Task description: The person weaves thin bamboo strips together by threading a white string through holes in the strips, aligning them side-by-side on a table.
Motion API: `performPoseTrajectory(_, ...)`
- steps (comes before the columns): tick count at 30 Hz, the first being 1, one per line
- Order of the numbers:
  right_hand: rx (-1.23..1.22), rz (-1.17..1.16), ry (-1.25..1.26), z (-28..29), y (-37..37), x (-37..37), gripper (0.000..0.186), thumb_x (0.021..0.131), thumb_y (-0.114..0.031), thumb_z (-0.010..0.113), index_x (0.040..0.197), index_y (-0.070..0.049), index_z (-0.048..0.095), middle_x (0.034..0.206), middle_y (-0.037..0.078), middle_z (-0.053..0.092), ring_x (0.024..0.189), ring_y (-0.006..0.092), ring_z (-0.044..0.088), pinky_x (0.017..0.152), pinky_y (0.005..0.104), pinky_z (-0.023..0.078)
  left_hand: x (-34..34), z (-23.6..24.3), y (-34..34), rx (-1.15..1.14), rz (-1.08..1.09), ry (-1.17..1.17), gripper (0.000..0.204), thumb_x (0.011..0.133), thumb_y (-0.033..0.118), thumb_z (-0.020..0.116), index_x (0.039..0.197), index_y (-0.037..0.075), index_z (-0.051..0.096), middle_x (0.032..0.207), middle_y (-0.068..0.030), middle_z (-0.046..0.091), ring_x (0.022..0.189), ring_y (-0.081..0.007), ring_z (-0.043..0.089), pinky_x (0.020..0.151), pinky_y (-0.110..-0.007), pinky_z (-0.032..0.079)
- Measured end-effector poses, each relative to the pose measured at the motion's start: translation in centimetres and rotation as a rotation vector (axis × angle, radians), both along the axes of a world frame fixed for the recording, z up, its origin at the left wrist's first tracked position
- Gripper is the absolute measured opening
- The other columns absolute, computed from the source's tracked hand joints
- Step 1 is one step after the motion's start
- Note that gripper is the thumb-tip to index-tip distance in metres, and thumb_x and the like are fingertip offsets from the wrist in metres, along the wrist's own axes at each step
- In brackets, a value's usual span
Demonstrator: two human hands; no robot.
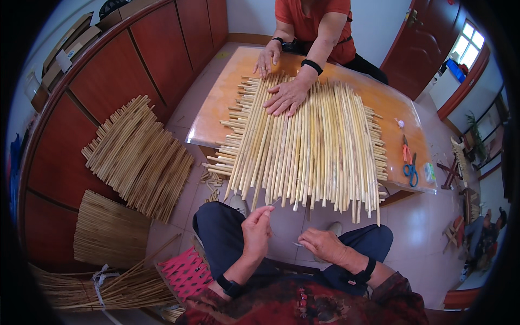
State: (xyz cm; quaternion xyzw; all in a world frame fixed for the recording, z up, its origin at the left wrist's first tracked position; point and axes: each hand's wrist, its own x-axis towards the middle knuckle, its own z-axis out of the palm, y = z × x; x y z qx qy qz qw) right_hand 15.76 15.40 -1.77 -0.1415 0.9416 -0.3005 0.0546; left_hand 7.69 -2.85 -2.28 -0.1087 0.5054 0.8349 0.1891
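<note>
While the seated person leans forward, the left hand (pixel 257 230) pinches something very fine, perhaps a thread, and the right hand (pixel 323 244), closer in, has its fingers closed on a small bright sliver I cannot name. Reckoned from that seat, the pale stalks (pixel 303 151) lie at twelve o'clock, beyond both hands; the left hand is nearer, its fingertips just by the overhanging ends, though whether they touch I cannot tell. The upper stalks run lengthwise from six to twelve, while a crosswise layer beneath pokes out toward nine and three. They rest on an orange table (pixel 214 103) with a clear cover, where blue-handled scissors (pixel 410 172) lie at about half past one. Down at ten o'clock, another spread of stalks (pixel 138 157) slants beside the cabinets, above the pale tiled floor (pixel 411 233). Farther off at twelve, a co-worker's spread hand (pixel 288 96) lies flat on the stalks, the other hand (pixel 268 57) at their far end. Behind stand red-brown cabinets (pixel 162 46) at eleven and a dark red door (pixel 414 49) at one.
</note>
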Motion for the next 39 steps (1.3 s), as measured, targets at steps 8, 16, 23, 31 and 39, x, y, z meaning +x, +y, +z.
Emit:
performPoseTrajectory(8, -0.038, 0.034, 0.124, 3.4, -0.9, -2.2, 0.010, 0.077, -0.012, 0.060, 0.085, -0.008, 0.056, 0.075, 0.008, 0.054, 0.069, 0.0256, 0.056, 0.059, 0.0331, 0.047, 0.9, -2.1, -0.5, -0.085, 0.012, -0.012, 0.015, 0.088, 0.011, 0.050, 0.094, 0.000, 0.059, 0.051, 0.0060, 0.037, 0.039, -0.0026, 0.029, 0.037, -0.019, 0.024)
performPoseTrajectory(16, -0.015, 0.061, 0.097, 2.2, -0.9, -2.0, 0.010, 0.078, -0.014, 0.059, 0.085, -0.008, 0.056, 0.075, 0.007, 0.054, 0.070, 0.0251, 0.057, 0.059, 0.0330, 0.047, 1.2, -0.5, 0.3, 0.142, 0.088, -0.173, 0.017, 0.088, 0.012, 0.051, 0.099, 0.001, 0.058, 0.050, 0.0065, 0.034, 0.038, -0.0028, 0.026, 0.036, -0.020, 0.022)
performPoseTrajectory(23, 0.008, 0.086, 0.078, 1.8, -0.5, -1.4, 0.011, 0.079, -0.017, 0.058, 0.087, -0.010, 0.056, 0.079, 0.007, 0.055, 0.071, 0.0257, 0.057, 0.058, 0.0348, 0.047, 1.6, -0.7, 0.7, -0.012, 0.034, -0.064, 0.017, 0.088, 0.011, 0.050, 0.099, 0.001, 0.058, 0.050, 0.0068, 0.032, 0.039, -0.0026, 0.025, 0.036, -0.020, 0.022)
performPoseTrajectory(31, 0.002, 0.070, 0.021, 0.9, 0.6, -0.2, 0.012, 0.079, -0.018, 0.057, 0.088, -0.011, 0.055, 0.082, 0.007, 0.055, 0.072, 0.0275, 0.057, 0.059, 0.0372, 0.047, 0.7, -1.3, -0.3, 0.039, 0.065, -0.131, 0.014, 0.088, 0.012, 0.049, 0.094, 0.002, 0.057, 0.050, 0.0067, 0.031, 0.039, -0.0030, 0.024, 0.037, -0.020, 0.021)
performPoseTrajectory(39, 0.061, 0.194, 0.374, 3.1, -1.0, -3.5, 0.011, 0.075, -0.013, 0.055, 0.084, -0.008, 0.051, 0.094, 0.007, 0.056, 0.072, 0.0234, 0.056, 0.056, 0.0325, 0.048, 1.1, -1.0, 0.3, 0.080, 0.098, -0.134, 0.016, 0.088, 0.013, 0.050, 0.098, 0.002, 0.057, 0.050, 0.0071, 0.029, 0.039, -0.0027, 0.023, 0.037, -0.020, 0.020)
